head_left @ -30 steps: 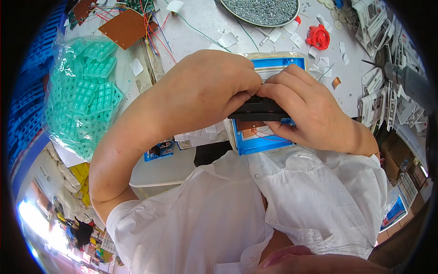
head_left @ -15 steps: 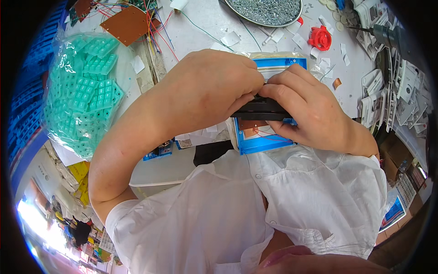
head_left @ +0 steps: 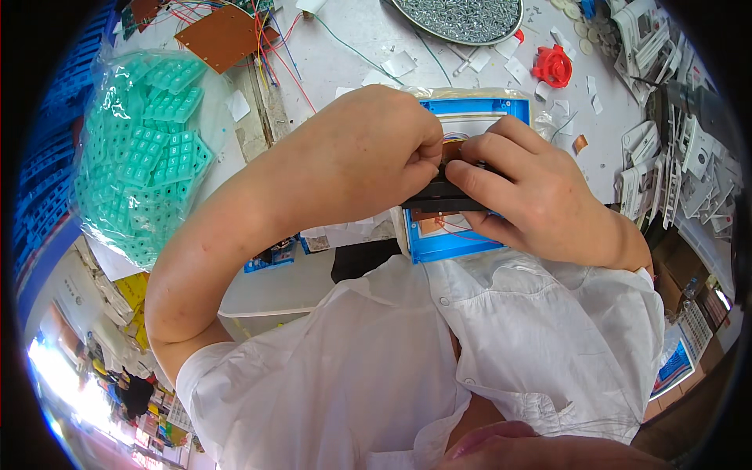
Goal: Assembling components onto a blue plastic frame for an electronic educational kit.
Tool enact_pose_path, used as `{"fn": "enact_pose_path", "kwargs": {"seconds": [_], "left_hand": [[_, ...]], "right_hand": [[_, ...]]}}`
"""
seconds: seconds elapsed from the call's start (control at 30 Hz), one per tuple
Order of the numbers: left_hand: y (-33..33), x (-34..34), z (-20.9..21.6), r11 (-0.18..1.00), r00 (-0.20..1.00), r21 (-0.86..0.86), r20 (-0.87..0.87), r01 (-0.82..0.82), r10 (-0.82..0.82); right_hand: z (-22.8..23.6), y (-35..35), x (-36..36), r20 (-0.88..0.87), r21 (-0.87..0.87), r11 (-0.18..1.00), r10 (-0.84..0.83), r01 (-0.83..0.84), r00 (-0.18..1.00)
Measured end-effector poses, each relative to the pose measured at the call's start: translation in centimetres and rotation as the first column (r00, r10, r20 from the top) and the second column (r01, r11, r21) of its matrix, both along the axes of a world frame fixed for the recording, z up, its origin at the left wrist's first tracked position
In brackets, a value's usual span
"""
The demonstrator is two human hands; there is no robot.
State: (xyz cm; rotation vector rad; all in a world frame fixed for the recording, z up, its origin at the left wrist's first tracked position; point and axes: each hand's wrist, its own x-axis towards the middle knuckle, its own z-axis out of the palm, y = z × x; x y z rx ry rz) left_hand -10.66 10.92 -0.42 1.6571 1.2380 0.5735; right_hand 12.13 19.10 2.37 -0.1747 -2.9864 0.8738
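Centrally: one long black plastic part (head_left: 442, 191), over a bright-blue rectangular plastic frame (head_left: 454, 250) at the near edge of the white bench (head_left: 368, 27).
Right hand (head_left: 536, 188): grip closed on the part's right end. Left hand (head_left: 384, 141): fingers bunched at its far left side; whether that grip holds anything, cannot tell. Far: round tray (head_left: 470, 44) of silver metal pieces (head_left: 462, 17). Far right: red plastic piece (head_left: 552, 66). Left: clear bag (head_left: 102, 219) of turquoise keypads (head_left: 160, 157).
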Motion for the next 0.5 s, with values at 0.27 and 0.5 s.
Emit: {"fn": "enact_pose_path", "kwargs": {"seconds": [0.27, 0.5], "left_hand": [[0.3, 0.3, 1.2, 0.975, 0.996, -0.209, -0.056, -0.073, 0.063], [0.8, 0.9, 0.9, 0.937, 0.995, -0.338, -0.076, -0.084, 0.061]], "right_hand": [[0.0, -0.1, -0.1, -0.032, 0.038, 0.999, 0.007, -0.006, 0.999], [0.2, -0.1, 0.1, -0.014, 0.047, 0.998, 0.03, -0.03, 0.999]]}}
